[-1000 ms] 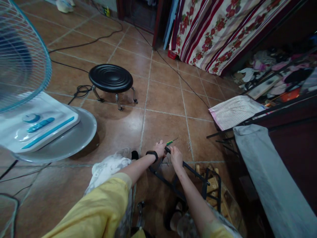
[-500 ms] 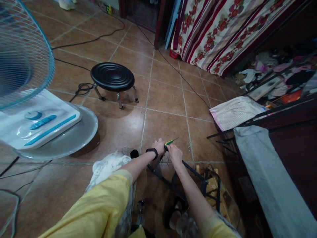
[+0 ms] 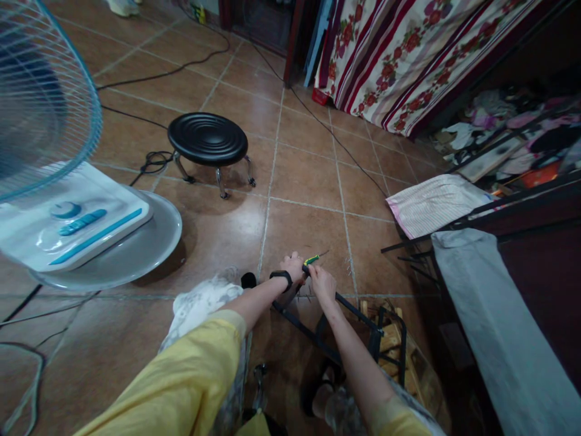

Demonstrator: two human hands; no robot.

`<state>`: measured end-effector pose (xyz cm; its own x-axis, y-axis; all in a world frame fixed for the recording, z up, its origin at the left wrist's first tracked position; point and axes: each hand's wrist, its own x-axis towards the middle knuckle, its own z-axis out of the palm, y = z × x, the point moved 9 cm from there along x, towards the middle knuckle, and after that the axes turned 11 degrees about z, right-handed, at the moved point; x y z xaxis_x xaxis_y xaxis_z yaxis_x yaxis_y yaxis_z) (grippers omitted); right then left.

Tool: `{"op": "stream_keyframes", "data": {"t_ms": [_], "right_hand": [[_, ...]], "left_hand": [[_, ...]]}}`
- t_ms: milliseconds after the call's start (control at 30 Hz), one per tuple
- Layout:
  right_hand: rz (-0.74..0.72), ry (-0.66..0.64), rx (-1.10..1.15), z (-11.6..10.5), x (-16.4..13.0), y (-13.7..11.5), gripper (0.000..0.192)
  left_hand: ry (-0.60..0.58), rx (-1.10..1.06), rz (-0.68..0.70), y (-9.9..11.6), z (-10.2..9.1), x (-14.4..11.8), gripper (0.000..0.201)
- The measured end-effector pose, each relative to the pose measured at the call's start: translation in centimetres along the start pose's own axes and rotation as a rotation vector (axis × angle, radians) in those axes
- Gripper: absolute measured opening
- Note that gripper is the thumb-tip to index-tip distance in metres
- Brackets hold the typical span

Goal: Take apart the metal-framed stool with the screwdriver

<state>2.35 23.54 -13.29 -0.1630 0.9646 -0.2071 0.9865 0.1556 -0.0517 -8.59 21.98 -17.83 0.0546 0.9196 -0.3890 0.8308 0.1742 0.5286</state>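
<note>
My left hand [image 3: 293, 266], with a black band on its wrist, is closed at the end of a dark metal frame [image 3: 295, 322]. Facing it, my right hand [image 3: 323, 283] has its fingers pinched at the same dark tube end. Just beyond the hands is a screwdriver [image 3: 311, 260] with a green and yellow handle, its thin shaft pointing to the right. I cannot tell whether it lies on the floor or touches my fingers. Several small thin pieces, like screws or nails, lie on the tiles nearby. Much of the frame is hidden under my right forearm.
A round black stool [image 3: 207, 139] on chrome legs stands ahead. At left is a fan [image 3: 86, 227] on a grey round base [image 3: 166, 236]. Cables [image 3: 200, 62] cross the tiled floor. Wooden slats [image 3: 390, 345] lie at lower right, near a cloth-covered ledge [image 3: 481, 290].
The whole view has shifted slightly. Both hands stay at the frame's end, with almost no visible movement.
</note>
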Motion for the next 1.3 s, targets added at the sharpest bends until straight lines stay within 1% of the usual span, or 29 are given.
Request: {"op": "stream_keyframes", "data": {"t_ms": [67,233,567,767,900,1000,1100,1233,1300], "right_hand": [[0.027,-0.008,0.012,0.1,0.2,0.1,0.048],[0.016,-0.016,0.033,0.2,0.3,-0.1,0.048],[0.034,-0.038,0.125,0.8,0.9,0.1,0.052],[0.034,-0.078,0.043,0.8,0.7,0.1,0.053],[0.042,-0.093,-0.009,0.7,0.5,0.1,0.053],[0.075,-0.095,-0.016,0.7,0.2,0.4,0.055],[0.09,-0.109,-0.007,0.9,0.1,0.4,0.055],[0.141,-0.098,0.073,0.6,-0.2,1.0,0.05],[0.118,-0.077,0.177,0.2,-0.3,1.1,0.045]], "left_hand": [[-0.012,-0.015,-0.019,0.1,0.0,-0.1,0.062],[-0.025,-0.033,-0.079,-0.1,0.1,-0.1,0.062],[-0.015,-0.035,-0.02,-0.2,0.0,0.0,0.064],[-0.001,-0.014,-0.008,-0.1,0.0,0.0,0.064],[0.008,-0.007,0.006,-0.1,0.3,0.1,0.065],[0.021,-0.002,0.031,0.0,0.6,0.2,0.065],[0.031,0.002,0.021,-0.1,0.6,0.3,0.064],[0.006,0.0,0.016,-0.1,0.5,0.3,0.067],[-0.002,0.003,0.018,-0.1,0.5,0.3,0.067]]}}
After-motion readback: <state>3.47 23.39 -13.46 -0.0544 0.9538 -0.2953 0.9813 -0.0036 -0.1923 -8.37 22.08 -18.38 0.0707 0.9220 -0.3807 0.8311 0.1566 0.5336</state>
